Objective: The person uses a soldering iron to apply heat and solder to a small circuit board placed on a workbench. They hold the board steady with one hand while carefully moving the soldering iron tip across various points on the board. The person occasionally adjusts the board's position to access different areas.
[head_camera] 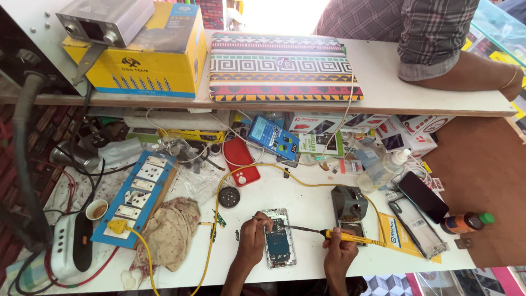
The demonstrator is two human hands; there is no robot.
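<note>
Opened phone (278,238) lies flat on white counter (307,197), lower centre of frame, circuit side up. Left hand (253,240) at phone's left edge, grip pinched on something thin, probably solder wire; too small to confirm. Right hand (339,252) grip wrapped round yellow soldering iron (329,234), tip reaching over board. Advice: brace wrists on counter, brief tip contact, keep yellow cable (219,203) slack. Iron stand (349,204) just right of phone.
</note>
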